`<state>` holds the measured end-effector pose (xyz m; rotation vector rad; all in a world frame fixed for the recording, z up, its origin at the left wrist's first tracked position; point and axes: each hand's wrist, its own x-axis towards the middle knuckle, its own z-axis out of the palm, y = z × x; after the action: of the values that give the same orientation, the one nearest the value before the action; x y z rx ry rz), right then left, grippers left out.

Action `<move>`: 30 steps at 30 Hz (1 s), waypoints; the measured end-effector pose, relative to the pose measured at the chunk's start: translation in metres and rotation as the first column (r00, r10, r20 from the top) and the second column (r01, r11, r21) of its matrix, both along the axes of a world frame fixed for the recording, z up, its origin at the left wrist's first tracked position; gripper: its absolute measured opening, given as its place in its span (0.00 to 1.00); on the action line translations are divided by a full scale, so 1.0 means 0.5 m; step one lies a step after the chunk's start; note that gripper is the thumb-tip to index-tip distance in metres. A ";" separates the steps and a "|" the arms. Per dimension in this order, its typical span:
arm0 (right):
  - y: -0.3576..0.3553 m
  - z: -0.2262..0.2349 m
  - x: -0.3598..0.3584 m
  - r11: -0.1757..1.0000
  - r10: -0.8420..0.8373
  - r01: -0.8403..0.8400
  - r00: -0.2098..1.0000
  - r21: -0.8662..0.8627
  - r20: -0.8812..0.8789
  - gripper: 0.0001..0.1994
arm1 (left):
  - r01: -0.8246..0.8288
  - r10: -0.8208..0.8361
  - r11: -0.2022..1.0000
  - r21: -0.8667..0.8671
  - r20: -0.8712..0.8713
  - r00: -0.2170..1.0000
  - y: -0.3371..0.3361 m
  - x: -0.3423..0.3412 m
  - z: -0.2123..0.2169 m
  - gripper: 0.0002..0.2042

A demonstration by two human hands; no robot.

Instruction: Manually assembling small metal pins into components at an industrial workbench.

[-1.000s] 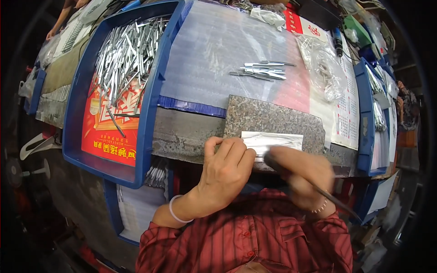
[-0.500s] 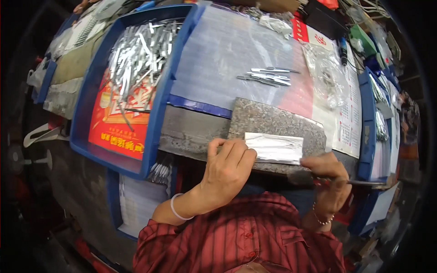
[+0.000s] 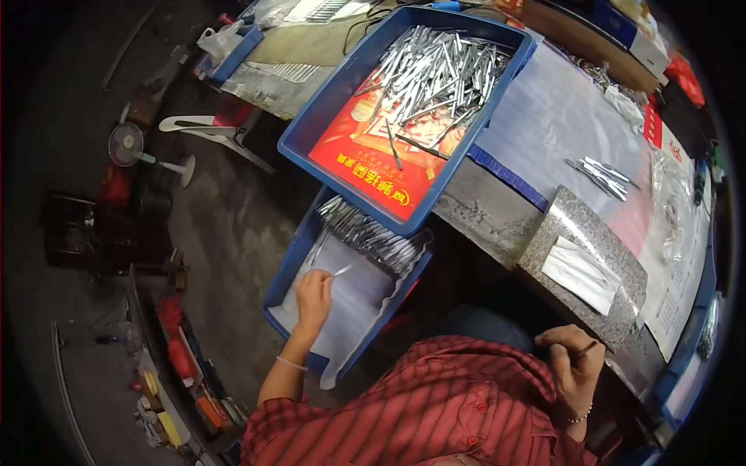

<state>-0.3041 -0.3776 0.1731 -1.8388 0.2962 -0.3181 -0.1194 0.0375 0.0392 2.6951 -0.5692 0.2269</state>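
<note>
My left hand [image 3: 314, 299] is over the lower blue tray [image 3: 272, 314], fingers pinched on a small shiny metal strip [image 3: 343, 270]. Rows of similar metal pieces [image 3: 371, 239] lie along that tray's far side, on a pale sheet. My right hand [image 3: 571, 365] is curled closed at the bench's front edge; a thin dark thing shows by its fingers, too unclear to name. Just beyond it a speckled stone slab [image 3: 559, 221] carries a folded white cloth or paper pad [image 3: 581, 276].
A larger blue tray [image 3: 291, 140] on the bench holds a heap of metal strips [image 3: 443, 74] over a red printed sheet. A few more strips [image 3: 604, 179] lie on the plastic-covered bench top. At the left, a white fan [image 3: 127, 145] stands near a white chair [image 3: 210, 128].
My left hand has left the white pad and moved left and down to the lower tray with a metal strip. My right hand has drawn back from the slab. The view has swung left.
</note>
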 end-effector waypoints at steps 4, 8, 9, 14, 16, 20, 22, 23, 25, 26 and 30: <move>0.013 0.008 0.014 0.989 0.086 -0.086 0.996 -0.119 -0.010 0.05 | -0.279 0.279 0.960 -0.022 -0.011 0.960 0.129 0.022 -0.106 0.03; 0.021 0.005 0.009 0.988 0.076 -0.082 0.996 -0.127 -0.053 0.04 | -0.313 0.316 0.948 -0.050 0.066 0.946 0.149 0.058 -0.162 0.04; 0.022 0.004 0.006 0.989 0.069 -0.078 0.995 -0.124 -0.075 0.04 | -0.336 0.340 0.940 -0.056 0.072 0.938 0.148 0.067 -0.168 0.04; 0.024 0.000 -0.007 0.989 0.044 -0.060 0.992 -0.132 -0.120 0.04 | -0.368 0.368 0.930 -0.011 0.080 0.926 0.131 0.089 -0.171 0.05; 0.019 -0.002 -0.010 0.976 0.079 -0.106 0.987 -0.188 -0.141 0.03 | -0.448 0.449 0.894 -0.025 0.022 0.893 0.102 0.097 -0.162 0.04; 0.007 -0.013 -0.003 0.960 0.212 -0.234 0.966 -0.153 -0.147 0.03 | -0.241 0.242 0.953 -0.183 -0.016 0.970 0.002 0.066 -0.040 0.02; 0.010 -0.034 0.000 0.954 0.253 -0.260 0.965 -0.149 -0.067 0.05 | -0.087 0.082 0.954 -0.286 -0.030 0.996 -0.117 0.034 0.068 0.02; 0.008 -0.033 -0.001 0.944 0.289 -0.291 0.957 -0.156 -0.037 0.06 | 0.031 -0.037 0.958 -0.287 -0.016 0.999 -0.178 0.018 0.117 0.02; 0.009 -0.045 -0.015 0.931 0.324 -0.326 0.945 -0.163 -0.036 0.07 | 0.290 -0.314 0.883 -0.369 -0.006 0.949 -0.323 -0.003 0.199 0.05; 0.010 -0.045 -0.024 0.932 0.333 -0.334 0.942 -0.141 -0.030 0.07 | 0.397 -0.441 0.811 -0.430 -0.003 0.898 -0.397 -0.011 0.234 0.05; 0.004 -0.032 -0.066 0.935 0.327 -0.327 0.945 -0.135 -0.022 0.06 | 0.670 -0.748 0.508 -0.541 0.110 0.655 -0.683 0.021 0.290 0.05</move>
<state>-0.3372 -0.3754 0.1570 -1.9854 -0.0377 -0.1087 -0.1091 -0.3040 0.1843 1.7080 -1.2992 -0.0406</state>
